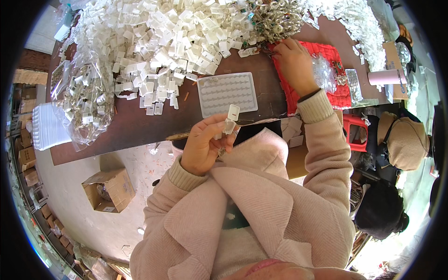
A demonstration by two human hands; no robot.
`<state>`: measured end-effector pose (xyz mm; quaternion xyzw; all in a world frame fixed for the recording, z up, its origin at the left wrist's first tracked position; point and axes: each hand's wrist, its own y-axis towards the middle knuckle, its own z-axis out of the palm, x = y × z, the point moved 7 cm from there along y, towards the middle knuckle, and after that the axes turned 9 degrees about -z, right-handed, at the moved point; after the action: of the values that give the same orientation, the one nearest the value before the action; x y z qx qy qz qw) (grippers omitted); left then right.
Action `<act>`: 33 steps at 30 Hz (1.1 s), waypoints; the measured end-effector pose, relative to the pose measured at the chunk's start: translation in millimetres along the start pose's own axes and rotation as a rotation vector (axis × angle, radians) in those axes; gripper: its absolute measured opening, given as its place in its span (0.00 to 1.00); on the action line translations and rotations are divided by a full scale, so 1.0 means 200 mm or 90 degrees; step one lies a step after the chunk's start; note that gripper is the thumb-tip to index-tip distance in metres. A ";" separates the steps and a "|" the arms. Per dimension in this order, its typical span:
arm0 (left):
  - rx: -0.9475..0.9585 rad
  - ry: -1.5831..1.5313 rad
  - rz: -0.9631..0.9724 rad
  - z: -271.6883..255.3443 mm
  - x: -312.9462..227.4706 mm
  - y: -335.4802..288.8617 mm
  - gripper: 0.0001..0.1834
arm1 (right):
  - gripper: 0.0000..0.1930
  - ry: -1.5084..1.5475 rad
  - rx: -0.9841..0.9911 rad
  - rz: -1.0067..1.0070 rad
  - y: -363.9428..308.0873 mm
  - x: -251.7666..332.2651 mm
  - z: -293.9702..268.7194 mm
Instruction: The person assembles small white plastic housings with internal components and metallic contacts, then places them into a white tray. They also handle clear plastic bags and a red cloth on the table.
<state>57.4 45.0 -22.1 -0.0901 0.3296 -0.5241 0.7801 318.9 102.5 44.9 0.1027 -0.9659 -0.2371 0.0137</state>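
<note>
My left hand is in front of the table's near edge, its fingers closed round small white plastic cases. One case sticks up above the fingertips, and a bit of something shiny hangs below them. My right hand reaches over a red quilted cloth. Its fingers are bent together at the cloth's far left corner, beside a heap of shiny metal-and-clear parts; whatever is between the fingertips is hidden. Between my hands lies a white moulded tray with rows of small hollows and a few tiny pieces in its far row.
A big heap of white plastic cases covers the table's far left. A clear bag of parts and stacked white trays sit at the left edge. More white pieces lie far right. A cardboard box and red stool stand below.
</note>
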 end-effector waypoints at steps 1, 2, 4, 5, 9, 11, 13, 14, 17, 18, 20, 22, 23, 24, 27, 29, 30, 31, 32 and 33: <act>-0.002 0.003 0.001 0.00 0.00 0.00 0.17 | 0.08 0.019 0.005 0.007 -0.01 0.00 -0.03; 0.002 0.007 0.007 0.00 0.00 0.00 0.17 | 0.09 0.041 0.009 0.018 -0.03 0.01 -0.06; 0.011 0.015 0.017 0.00 -0.01 0.00 0.17 | 0.09 0.023 0.033 -0.026 -0.08 0.06 -0.11; 0.012 0.013 0.012 0.00 -0.01 0.00 0.17 | 0.10 0.014 0.045 -0.045 -0.10 0.08 -0.12; 0.011 0.015 0.004 0.01 0.00 0.01 0.18 | 0.10 0.055 0.079 -0.049 -0.20 0.12 -0.12; 0.010 0.020 0.006 0.02 0.01 0.00 0.18 | 0.10 0.093 0.071 -0.004 -0.23 0.09 -0.11; 0.013 0.026 0.014 0.02 0.01 0.00 0.18 | 0.11 0.123 0.068 0.010 -0.25 0.10 -0.10; 0.015 0.033 0.019 0.02 0.01 0.00 0.18 | 0.12 0.138 0.064 0.020 -0.26 0.10 -0.09; 0.026 0.040 0.037 0.01 0.01 -0.01 0.18 | 0.13 0.180 0.031 0.076 -0.28 0.09 -0.09; 0.034 0.034 0.042 0.01 0.01 -0.01 0.17 | 0.12 0.181 0.017 0.054 -0.28 0.11 -0.10; 0.040 0.016 0.058 0.01 0.00 0.00 0.17 | 0.12 0.192 -0.017 0.008 -0.26 0.15 -0.15; 0.033 -0.004 0.080 0.01 0.00 0.00 0.17 | 0.10 0.219 -0.052 0.011 -0.23 0.19 -0.21; 0.027 -0.016 0.100 0.01 0.00 0.00 0.18 | 0.10 0.242 -0.084 0.012 -0.21 0.21 -0.25; 0.020 -0.023 0.120 0.01 -0.01 0.00 0.18 | 0.10 0.308 -0.063 0.069 -0.21 0.23 -0.25; -0.006 -0.048 0.175 0.01 -0.03 0.00 0.20 | 0.11 0.476 -0.026 0.171 -0.22 0.39 -0.27; -0.029 -0.072 0.207 0.00 -0.04 0.00 0.20 | 0.11 0.553 -0.029 0.181 -0.20 0.50 -0.27; -0.024 -0.067 0.215 0.00 -0.05 0.00 0.19 | 0.12 0.595 -0.020 0.191 -0.19 0.54 -0.26; -0.017 -0.062 0.223 0.00 -0.06 0.00 0.18 | 0.12 0.639 -0.021 0.185 -0.18 0.58 -0.26; -0.011 -0.056 0.231 -0.01 -0.06 -0.01 0.17 | 0.12 0.671 -0.033 0.181 -0.17 0.62 -0.25; 0.023 -0.073 0.240 0.00 -0.07 -0.01 0.14 | 0.13 0.704 -0.045 0.185 -0.16 0.65 -0.24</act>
<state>51.5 56.7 -15.3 -0.0427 0.2861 -0.3689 0.8833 200.9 25.9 70.8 0.0774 -0.8107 -0.1762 0.5529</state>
